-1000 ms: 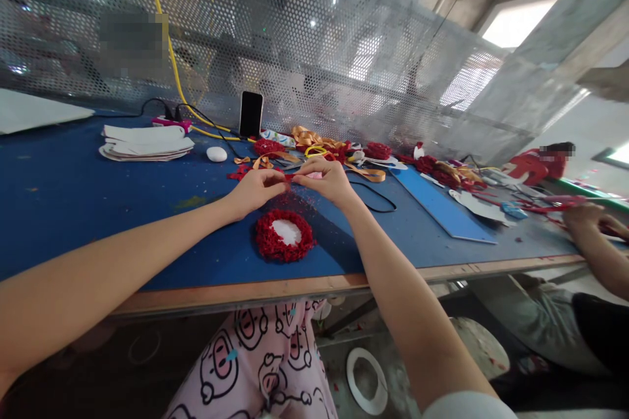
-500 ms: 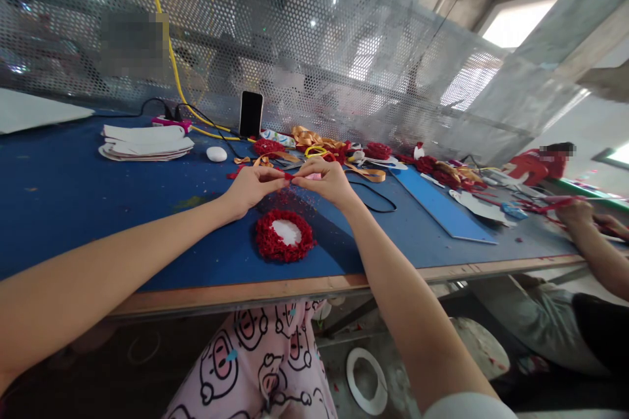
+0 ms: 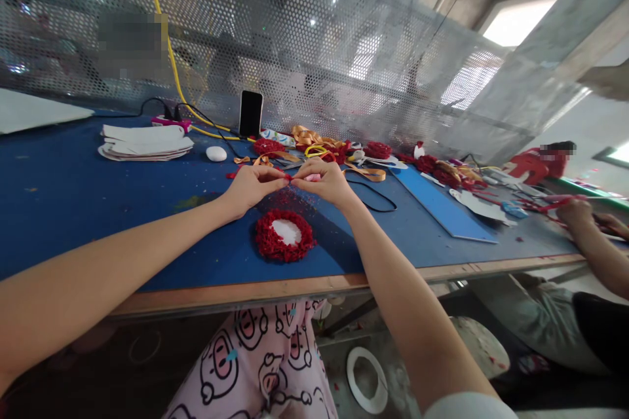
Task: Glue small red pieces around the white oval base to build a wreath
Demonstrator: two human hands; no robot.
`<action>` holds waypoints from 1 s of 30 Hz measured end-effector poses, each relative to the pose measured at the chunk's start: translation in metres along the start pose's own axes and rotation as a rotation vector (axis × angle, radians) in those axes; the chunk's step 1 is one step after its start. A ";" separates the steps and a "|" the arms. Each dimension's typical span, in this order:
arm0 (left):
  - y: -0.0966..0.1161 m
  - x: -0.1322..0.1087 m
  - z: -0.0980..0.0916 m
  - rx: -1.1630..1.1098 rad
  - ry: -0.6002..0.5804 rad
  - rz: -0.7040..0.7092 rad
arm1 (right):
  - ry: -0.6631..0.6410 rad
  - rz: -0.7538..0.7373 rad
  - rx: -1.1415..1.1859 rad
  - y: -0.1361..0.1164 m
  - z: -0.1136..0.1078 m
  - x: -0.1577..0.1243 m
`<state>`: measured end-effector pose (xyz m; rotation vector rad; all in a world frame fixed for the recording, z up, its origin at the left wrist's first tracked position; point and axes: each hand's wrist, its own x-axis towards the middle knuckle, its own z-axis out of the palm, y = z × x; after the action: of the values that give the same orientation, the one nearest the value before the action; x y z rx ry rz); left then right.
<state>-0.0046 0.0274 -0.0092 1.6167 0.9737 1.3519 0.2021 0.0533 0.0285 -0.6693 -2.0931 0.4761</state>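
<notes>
Above the blue tabletop, my left hand (image 3: 249, 190) and my right hand (image 3: 325, 182) meet fingertip to fingertip. Both are closed in a pinch on a small red strip (image 3: 287, 177), mostly covered by the fingers, so its exact kind is unclear. A bit of pink shows inside my right hand. Below them on the table lies a round red ruffled piece (image 3: 265, 243) with a white centre, untouched. Red crumbs are scattered between it and my hands. Just behind the hands are orange ribbon (image 3: 371, 174) and scissors, partly hidden.
A phone (image 3: 250, 114) stands against the perforated metal screen. Stacked white sheets (image 3: 147, 144) and a white rounded object (image 3: 216, 154) are at left. More red ruffled pieces (image 3: 378, 150), a blue board (image 3: 442, 206) and a co-worker's hand (image 3: 574, 213) are at right.
My hands stay almost in place, with a slight shift of the fingers around the red strip. The round red piece has not moved.
</notes>
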 end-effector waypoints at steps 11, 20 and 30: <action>0.004 -0.002 -0.002 0.057 -0.033 -0.021 | -0.047 -0.004 -0.040 -0.001 0.000 0.000; 0.002 0.000 -0.004 0.154 -0.069 0.010 | -0.107 -0.064 -0.078 0.006 0.001 0.000; 0.002 0.002 -0.008 0.261 -0.140 0.057 | -0.130 -0.094 -0.147 0.012 0.001 -0.002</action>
<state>-0.0125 0.0291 -0.0062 1.9192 1.0602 1.1675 0.2058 0.0613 0.0199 -0.6352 -2.2877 0.3234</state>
